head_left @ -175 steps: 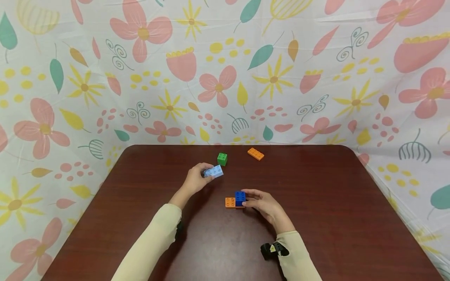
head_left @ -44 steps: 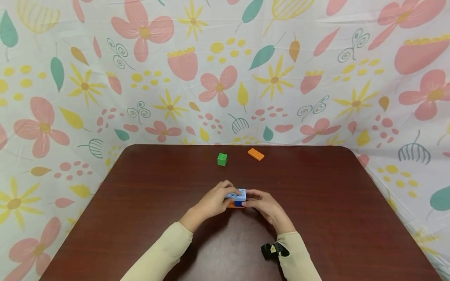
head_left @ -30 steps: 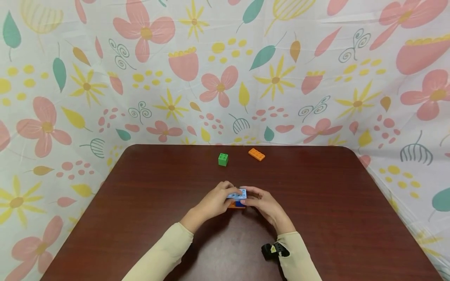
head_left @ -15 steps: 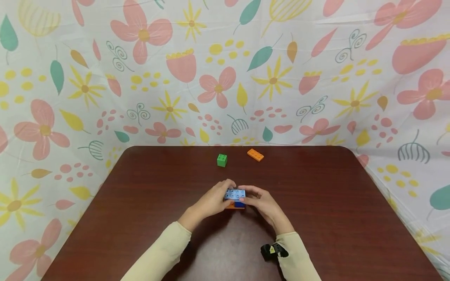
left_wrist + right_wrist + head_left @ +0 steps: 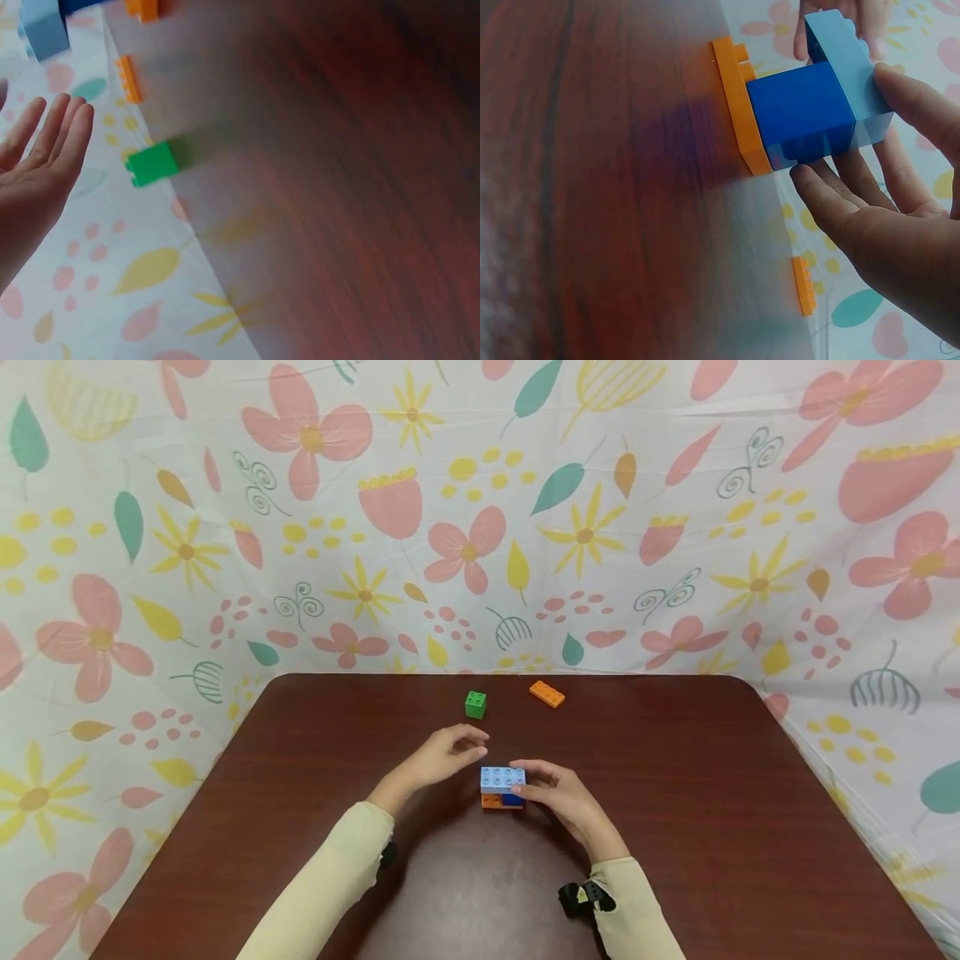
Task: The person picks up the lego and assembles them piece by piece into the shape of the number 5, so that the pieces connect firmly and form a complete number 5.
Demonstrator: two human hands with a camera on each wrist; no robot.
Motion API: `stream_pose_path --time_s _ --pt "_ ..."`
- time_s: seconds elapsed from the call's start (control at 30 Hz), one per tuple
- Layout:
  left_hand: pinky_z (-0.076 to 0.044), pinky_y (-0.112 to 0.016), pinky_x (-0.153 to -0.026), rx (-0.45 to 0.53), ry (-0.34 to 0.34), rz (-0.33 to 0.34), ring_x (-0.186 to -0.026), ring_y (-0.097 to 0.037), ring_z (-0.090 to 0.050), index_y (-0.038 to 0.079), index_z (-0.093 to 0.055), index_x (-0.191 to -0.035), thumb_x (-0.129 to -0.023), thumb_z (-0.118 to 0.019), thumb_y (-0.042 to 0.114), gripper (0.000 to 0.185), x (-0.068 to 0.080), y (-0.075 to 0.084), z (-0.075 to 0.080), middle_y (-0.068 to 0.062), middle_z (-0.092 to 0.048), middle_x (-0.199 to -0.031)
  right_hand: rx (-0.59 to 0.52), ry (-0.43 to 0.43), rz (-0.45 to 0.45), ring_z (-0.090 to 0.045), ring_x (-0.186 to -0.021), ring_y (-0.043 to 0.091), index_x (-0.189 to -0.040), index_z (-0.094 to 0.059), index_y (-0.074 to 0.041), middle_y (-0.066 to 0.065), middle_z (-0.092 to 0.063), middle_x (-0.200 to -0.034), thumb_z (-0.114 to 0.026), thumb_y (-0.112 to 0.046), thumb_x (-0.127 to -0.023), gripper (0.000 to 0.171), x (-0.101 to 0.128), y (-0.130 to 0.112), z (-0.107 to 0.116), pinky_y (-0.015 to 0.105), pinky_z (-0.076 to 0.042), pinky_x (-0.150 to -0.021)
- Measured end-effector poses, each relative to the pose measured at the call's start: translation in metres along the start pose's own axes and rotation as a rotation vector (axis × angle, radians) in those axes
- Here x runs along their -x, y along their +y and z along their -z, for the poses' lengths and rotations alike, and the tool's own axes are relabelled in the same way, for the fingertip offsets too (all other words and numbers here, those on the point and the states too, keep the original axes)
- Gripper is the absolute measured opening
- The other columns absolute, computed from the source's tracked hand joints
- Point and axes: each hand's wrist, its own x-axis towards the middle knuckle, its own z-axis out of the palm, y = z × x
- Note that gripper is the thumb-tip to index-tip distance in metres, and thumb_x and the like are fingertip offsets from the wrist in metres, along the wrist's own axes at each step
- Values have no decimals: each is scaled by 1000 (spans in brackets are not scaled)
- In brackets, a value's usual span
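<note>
A stack of plastic studded bricks sits near the middle of the dark wooden table (image 5: 675,827): a light-blue oblong brick (image 5: 502,777) on a dark-blue square brick (image 5: 801,112) on a flat orange plate (image 5: 739,105). The right hand (image 5: 558,797) pinches the stack's right end. The left hand (image 5: 438,760) hovers just beside it, fingers relaxed and straight. No writing is legible.

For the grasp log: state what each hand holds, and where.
The right hand holds the brick stack by its right end, thumb on the light blue top brick. The left hand holds nothing.
</note>
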Motion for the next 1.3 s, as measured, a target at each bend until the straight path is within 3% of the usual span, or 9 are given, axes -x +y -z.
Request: stream_pose_path --time_s 0.23,0.4,0.67,0.77,0.9,1.1,1.3 --pt "-51 -40 -89 40 115 94 -107 -30 -60 -1 -57 -126 -93 -64 7 34 -20 -19 8 -20 -63 -115 9 9 -26 -58 -109 23 -127 -62 -7 11 -53 -133 -75 -20 -85 46 -1 0 1 43 -44 -101" --pt "-51 -40 -90 61 204 109 -109 -33 -58 -4 -52 -130 -92 -64 2 41 -39 -28 3 -24 -58 -120 13 23 -44 -57 -109 23 -127 -62 -8 11 -53 -134 -76 -21 -84 46 -1 0 4 42 -44 -100" --pt "-51 -40 -89 139 415 205 -108 -33 -59 -4 -53 -129 -88 -64 -5 43 -61 -42 -1 -23 -60 -117 9 16 -54 -55 -114 25 -128 -62 -9 11 -50 -138 -76 -21 -85 47 1 1 4 44 -41 -103" --pt "-50 -41 -90 157 464 236 -110 -34 -58 -4 -53 -130 -88 -64 -5 44 -67 -47 1 -23 -59 -119 6 10 -47 -55 -114 25 -127 -62 -9 12 -49 -138 -75 -21 -85 46 1 1 2 45 -41 -103" --pt "-48 -44 -94 184 458 266 -118 -34 -53 -3 -49 -134 -89 -62 -4 47 -72 -51 3 -22 -55 -127 0 6 -42 -56 -114 25 -127 -62 -10 12 -49 -138 -75 -20 -85 45 0 0 1 45 -41 -103" --pt "-44 -42 -100 169 357 284 -130 -33 -44 1 -42 -142 -91 -61 -2 55 -81 -55 2 -17 -48 -139 0 8 -51 -56 -113 24 -128 -62 -9 12 -50 -137 -75 -20 -85 45 1 -1 2 44 -41 -103" --pt "-42 -42 -102 119 271 297 -134 -31 -40 4 -38 -146 -93 -61 0 59 -87 -55 4 -15 -43 -146 -9 11 -45 -50 -124 31 -126 -63 -9 11 -46 -141 -76 -20 -85 45 1 0 2 47 -39 -105"
